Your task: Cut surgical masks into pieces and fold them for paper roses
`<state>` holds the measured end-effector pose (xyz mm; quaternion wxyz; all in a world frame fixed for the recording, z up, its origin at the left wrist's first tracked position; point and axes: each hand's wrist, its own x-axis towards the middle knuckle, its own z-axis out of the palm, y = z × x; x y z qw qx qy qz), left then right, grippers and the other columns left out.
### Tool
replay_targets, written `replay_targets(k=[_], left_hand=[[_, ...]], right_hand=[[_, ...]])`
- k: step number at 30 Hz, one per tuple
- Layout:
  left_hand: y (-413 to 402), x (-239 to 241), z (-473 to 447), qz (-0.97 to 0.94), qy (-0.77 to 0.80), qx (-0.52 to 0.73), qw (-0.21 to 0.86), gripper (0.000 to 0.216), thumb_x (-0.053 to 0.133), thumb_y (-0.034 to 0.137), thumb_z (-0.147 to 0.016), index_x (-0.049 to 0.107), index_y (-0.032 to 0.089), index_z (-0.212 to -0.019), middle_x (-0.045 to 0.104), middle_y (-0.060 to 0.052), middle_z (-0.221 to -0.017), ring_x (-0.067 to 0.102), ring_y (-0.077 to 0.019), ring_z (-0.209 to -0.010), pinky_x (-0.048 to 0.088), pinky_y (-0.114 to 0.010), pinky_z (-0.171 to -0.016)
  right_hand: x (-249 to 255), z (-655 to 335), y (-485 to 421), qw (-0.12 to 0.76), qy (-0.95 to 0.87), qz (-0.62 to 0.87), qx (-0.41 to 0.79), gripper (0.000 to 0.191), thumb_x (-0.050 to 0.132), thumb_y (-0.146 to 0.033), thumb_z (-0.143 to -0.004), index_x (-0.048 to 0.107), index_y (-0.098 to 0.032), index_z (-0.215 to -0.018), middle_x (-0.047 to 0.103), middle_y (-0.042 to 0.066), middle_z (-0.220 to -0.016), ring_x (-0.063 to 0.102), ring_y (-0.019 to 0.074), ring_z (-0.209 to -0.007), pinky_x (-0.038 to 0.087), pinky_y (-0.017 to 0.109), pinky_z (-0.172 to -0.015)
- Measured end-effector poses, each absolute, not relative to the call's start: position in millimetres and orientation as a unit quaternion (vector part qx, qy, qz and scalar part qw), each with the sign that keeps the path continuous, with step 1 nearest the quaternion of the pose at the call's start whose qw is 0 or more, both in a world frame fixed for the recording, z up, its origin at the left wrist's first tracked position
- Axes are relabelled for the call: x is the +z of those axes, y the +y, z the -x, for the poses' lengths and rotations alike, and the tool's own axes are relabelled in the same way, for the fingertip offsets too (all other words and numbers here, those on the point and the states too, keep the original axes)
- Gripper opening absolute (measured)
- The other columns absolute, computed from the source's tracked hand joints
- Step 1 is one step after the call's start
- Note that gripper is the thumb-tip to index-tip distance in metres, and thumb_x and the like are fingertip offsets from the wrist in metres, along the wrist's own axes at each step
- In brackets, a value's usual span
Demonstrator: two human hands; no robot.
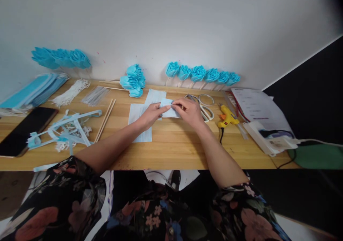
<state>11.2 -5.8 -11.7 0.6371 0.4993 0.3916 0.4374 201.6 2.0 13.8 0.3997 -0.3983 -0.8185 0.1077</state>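
Observation:
A small light-blue piece of mask fabric (167, 113) is held between my two hands over the middle of the table. My left hand (153, 116) is closed on its left side, the thumb lying on top. At its upper right edge, my right hand (189, 110) pinches the fabric with fingertips and thumb. Two more pale-blue fabric sheets lie flat beneath and left of it: one sheet (155, 96) behind, another sheet (144, 135) partly covered by my left forearm. Scissors (207, 114) with white handles rest just right of my right hand, partly hidden by it.
Blue fabric flowers (198, 73) on sticks lean along the wall, with another bunch (134, 80) at centre. Left are stacked masks (34, 92), wooden sticks (105, 121), cut strips (71, 128) and a phone (25, 133). A yellow glue gun (227, 116) and power strip (264, 139) lie right.

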Motion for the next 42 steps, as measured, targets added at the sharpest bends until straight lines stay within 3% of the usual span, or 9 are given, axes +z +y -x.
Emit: replay_targets(k=[3, 9, 21, 31, 35, 42], left_hand=[[-6.8, -10.4, -11.2, -0.513, 0.399, 0.449, 0.613, 0.037, 0.079, 0.048, -0.072, 0.068, 0.014, -0.079, 0.059, 0.001, -0.065, 0.046, -0.0110, -0.060, 0.032, -0.026, -0.059], [-7.7, -11.7, -12.8, -0.525, 0.399, 0.443, 0.608, 0.040, 0.074, 0.052, -0.074, 0.071, 0.014, -0.085, 0.063, 0.000, -0.071, 0.047, -0.0114, -0.062, 0.032, -0.025, -0.060], [-14.2, -2.6, -13.7, -0.548, 0.400, 0.423, 0.601, 0.038, 0.076, 0.052, -0.072, 0.065, 0.017, -0.069, 0.056, 0.002, -0.063, 0.046, -0.0125, -0.064, 0.035, -0.027, -0.065], [-13.3, -8.3, -12.9, -0.531, 0.400, 0.427, 0.613, 0.038, 0.074, 0.054, -0.075, 0.067, 0.016, -0.079, 0.057, 0.002, -0.068, 0.044, -0.0107, -0.063, 0.033, -0.026, -0.063], [-14.8, -5.5, -14.0, -0.538, 0.401, 0.426, 0.607, 0.037, 0.075, 0.052, -0.074, 0.065, 0.016, -0.075, 0.055, 0.004, -0.064, 0.043, -0.0099, -0.061, 0.031, -0.026, -0.061], [-13.7, -8.7, -14.6, -0.526, 0.380, 0.433, 0.626, 0.038, 0.076, 0.049, -0.073, 0.069, 0.013, -0.082, 0.063, 0.002, -0.072, 0.051, -0.0110, -0.067, 0.038, -0.026, -0.068]], right_hand=[[12.3, -200.9, 2.1, 0.392, -0.824, 0.400, 0.079, 0.012, 0.064, -0.031, -0.094, 0.073, -0.025, -0.090, 0.076, 0.002, -0.086, 0.067, 0.0192, -0.079, 0.049, 0.032, -0.074], [15.2, -201.2, 1.3, 0.398, -0.837, 0.375, 0.001, 0.015, 0.062, -0.033, -0.096, 0.073, -0.023, -0.097, 0.074, 0.006, -0.091, 0.065, 0.0238, -0.089, 0.048, 0.039, -0.083], [17.7, -199.3, -0.2, 0.366, -0.852, 0.374, 0.008, 0.019, 0.059, -0.032, -0.098, 0.070, -0.024, -0.085, 0.070, 0.005, -0.085, 0.060, 0.0234, -0.085, 0.045, 0.039, -0.078], [24.2, -201.0, -1.4, 0.369, -0.864, 0.342, 0.013, 0.016, 0.058, -0.029, -0.097, 0.070, -0.025, -0.087, 0.070, 0.006, -0.091, 0.061, 0.0240, -0.088, 0.046, 0.042, -0.083], [22.7, -200.1, -1.1, 0.380, -0.860, 0.342, -0.002, 0.017, 0.058, -0.029, -0.098, 0.069, -0.024, -0.086, 0.070, 0.006, -0.087, 0.060, 0.0228, -0.085, 0.045, 0.040, -0.080], [20.1, -200.3, -1.1, 0.384, -0.857, 0.344, -0.014, 0.017, 0.058, -0.030, -0.098, 0.067, -0.023, -0.086, 0.070, 0.005, -0.086, 0.059, 0.0225, -0.084, 0.044, 0.038, -0.077]])
